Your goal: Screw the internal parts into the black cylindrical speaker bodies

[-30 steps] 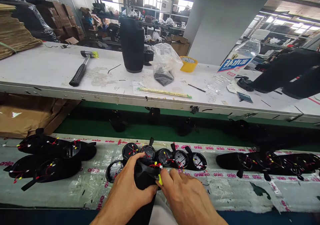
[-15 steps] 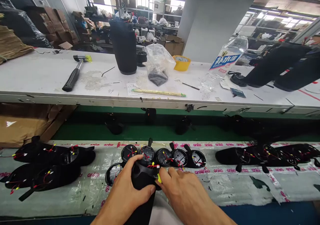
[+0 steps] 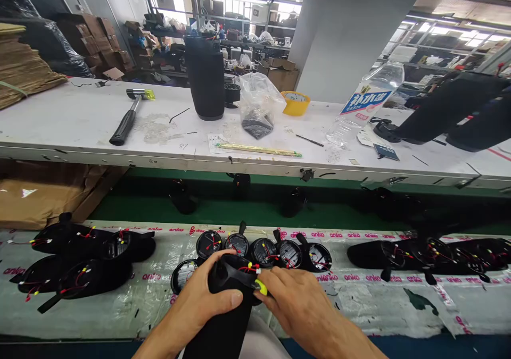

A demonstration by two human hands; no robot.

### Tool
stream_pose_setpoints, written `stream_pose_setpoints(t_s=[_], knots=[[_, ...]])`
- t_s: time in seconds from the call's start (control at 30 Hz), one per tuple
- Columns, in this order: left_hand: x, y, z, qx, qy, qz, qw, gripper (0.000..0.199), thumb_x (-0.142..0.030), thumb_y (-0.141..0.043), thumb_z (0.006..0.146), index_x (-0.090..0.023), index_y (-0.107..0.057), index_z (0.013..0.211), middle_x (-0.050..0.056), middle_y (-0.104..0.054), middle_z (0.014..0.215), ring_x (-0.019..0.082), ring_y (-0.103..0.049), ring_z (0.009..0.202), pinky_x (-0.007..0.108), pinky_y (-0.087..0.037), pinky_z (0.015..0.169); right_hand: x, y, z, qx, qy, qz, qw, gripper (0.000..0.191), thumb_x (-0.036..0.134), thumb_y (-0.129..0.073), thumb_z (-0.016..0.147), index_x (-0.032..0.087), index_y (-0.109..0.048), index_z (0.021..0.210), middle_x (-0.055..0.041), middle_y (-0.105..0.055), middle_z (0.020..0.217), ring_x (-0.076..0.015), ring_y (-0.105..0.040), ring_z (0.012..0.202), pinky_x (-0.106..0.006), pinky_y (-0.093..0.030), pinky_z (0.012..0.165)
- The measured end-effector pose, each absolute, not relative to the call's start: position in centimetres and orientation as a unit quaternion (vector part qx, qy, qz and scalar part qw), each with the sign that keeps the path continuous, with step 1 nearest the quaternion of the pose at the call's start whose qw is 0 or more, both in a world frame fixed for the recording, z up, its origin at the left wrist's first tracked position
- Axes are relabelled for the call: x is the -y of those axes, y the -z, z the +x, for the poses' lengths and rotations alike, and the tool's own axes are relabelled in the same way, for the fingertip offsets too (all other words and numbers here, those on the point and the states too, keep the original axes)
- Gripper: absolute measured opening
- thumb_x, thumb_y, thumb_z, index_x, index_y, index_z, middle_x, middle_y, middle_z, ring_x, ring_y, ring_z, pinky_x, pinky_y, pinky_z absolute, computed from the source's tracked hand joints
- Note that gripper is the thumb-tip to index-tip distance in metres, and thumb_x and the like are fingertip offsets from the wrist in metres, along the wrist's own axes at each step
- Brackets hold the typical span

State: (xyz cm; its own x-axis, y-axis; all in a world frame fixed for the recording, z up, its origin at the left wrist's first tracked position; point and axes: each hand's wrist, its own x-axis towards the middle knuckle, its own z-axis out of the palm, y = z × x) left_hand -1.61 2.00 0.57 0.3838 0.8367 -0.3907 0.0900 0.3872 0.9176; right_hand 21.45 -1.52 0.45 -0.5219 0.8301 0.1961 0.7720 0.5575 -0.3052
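Observation:
A black fabric-covered speaker housing [image 3: 223, 316] stands tilted in front of me, its open end up. My left hand [image 3: 195, 300] is wrapped round its upper part, thumb on the near side. Red wires with white and yellow connectors [image 3: 251, 267] stick out of the opening. At the right of the rim, my right hand [image 3: 303, 300] is closed on a small yellow tool [image 3: 261, 287]. The tool's tip meets the rim; most of it is hidden in the fingers, so its exact kind does not show.
Several more black housings [image 3: 263, 251] with wires stand behind my hands, with groups lying left [image 3: 96, 279] and right [image 3: 383, 255]. On the white bench [image 3: 72, 119] beyond are a hammer [image 3: 128, 119], a tall black cylinder [image 3: 205, 80], yellow tape [image 3: 295, 103] and a plastic bottle [image 3: 365, 103].
The housing leans a little more, its lower end further left. The yellow tool and right hand have shifted slightly right along the rim. The whole view has moved a little.

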Motion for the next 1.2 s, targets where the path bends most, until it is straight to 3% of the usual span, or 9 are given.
stream_pose_setpoints(t_s=[0.1,0.17,0.27,0.37,0.6,0.8,1.07,1.2], knots=[[-2.0,-0.3,-1.5,-0.474,-0.269,0.439,0.715,0.068,-0.048,-0.079,0.068,-0.021,-0.061,0.128,0.007,-0.078,0.113,0.035,-0.068,0.115,0.043,-0.051,0.099,1.5,-0.9,22.0,0.859,-0.111,-0.449,0.217,0.018,0.025,-0.037,0.111,0.023,-0.052,0.101,0.0028,-0.063,0.08,-0.017,-0.064,0.067,-0.03,-0.042,0.062],[-2.0,-0.1,-1.6,-0.475,-0.266,0.412,0.731,0.068,-0.049,-0.079,0.07,-0.021,-0.059,0.129,0.008,-0.078,0.113,0.035,-0.07,0.111,0.043,-0.052,0.097,1.4,-1.2,22.1,0.848,-0.099,-0.476,0.213,0.017,0.023,-0.038,0.11,0.023,-0.052,0.102,0.0027,-0.064,0.079,-0.0177,-0.064,0.067,-0.031,-0.041,0.06],[-1.8,-0.1,-1.5,-0.496,-0.272,0.441,0.697,0.07,-0.049,-0.08,0.071,-0.024,-0.055,0.131,0.007,-0.077,0.116,0.035,-0.069,0.113,0.044,-0.05,0.099,1.3,-1.6,21.6,0.852,-0.064,-0.495,0.157,0.006,0.02,-0.053,0.104,0.024,-0.051,0.1,0.0033,-0.063,0.079,-0.0186,-0.065,0.065,-0.032,-0.038,0.057],[-1.7,-0.7,-1.3,-0.536,-0.273,0.495,0.627,0.064,-0.046,-0.079,0.071,-0.024,-0.058,0.127,0.006,-0.077,0.116,0.034,-0.066,0.114,0.043,-0.049,0.099,1.3,-2.1,20.7,0.871,-0.036,-0.476,0.112,0.017,0.015,-0.065,0.096,0.024,-0.05,0.097,0.0041,-0.062,0.078,-0.0183,-0.063,0.062,-0.033,-0.037,0.055],[-1.5,-1.7,-0.6,-0.575,-0.275,0.529,0.56,0.061,-0.035,-0.076,0.067,-0.025,-0.06,0.124,0.005,-0.075,0.12,0.036,-0.063,0.118,0.044,-0.05,0.098,1.0,-3.0,19.9,0.889,-0.018,-0.458,0.015,0.019,0.014,-0.066,0.095,0.025,-0.051,0.098,0.0016,-0.065,0.084,-0.0216,-0.065,0.068,-0.037,-0.036,0.054],[-1.4,-2.4,0.1,-0.591,-0.28,0.514,0.555,0.059,-0.033,-0.074,0.065,-0.022,-0.061,0.121,0.006,-0.076,0.114,0.036,-0.065,0.113,0.046,-0.051,0.095,1.2,-2.1,20.3,0.888,-0.015,-0.459,0.018,0.022,0.011,-0.065,0.094,0.026,-0.05,0.1,0.0017,-0.065,0.085,-0.022,-0.065,0.069,-0.038,-0.039,0.056],[-1.6,-2.8,0.2,-0.587,-0.264,0.519,0.562,0.056,-0.031,-0.072,0.066,-0.023,-0.058,0.12,0.005,-0.075,0.116,0.037,-0.062,0.117,0.045,-0.046,0.096,2.0,-2.0,20.2,0.869,0.029,-0.492,0.039,0.04,0.007,-0.075,0.078,0.023,-0.048,0.104,0.0013,-0.061,0.079,-0.0219,-0.064,0.062,-0.036,-0.036,0.052],[-1.6,-3.1,0.2,-0.593,-0.256,0.523,0.556,0.058,-0.033,-0.07,0.066,-0.023,-0.058,0.121,0.006,-0.075,0.115,0.037,-0.062,0.114,0.046,-0.046,0.095,2.2,-2.1,20.1,0.864,0.04,-0.5,0.052,0.038,0.009,-0.073,0.079,0.024,-0.047,0.103,0.0012,-0.06,0.078,-0.0222,-0.063,0.06,-0.036,-0.035,0.05]])
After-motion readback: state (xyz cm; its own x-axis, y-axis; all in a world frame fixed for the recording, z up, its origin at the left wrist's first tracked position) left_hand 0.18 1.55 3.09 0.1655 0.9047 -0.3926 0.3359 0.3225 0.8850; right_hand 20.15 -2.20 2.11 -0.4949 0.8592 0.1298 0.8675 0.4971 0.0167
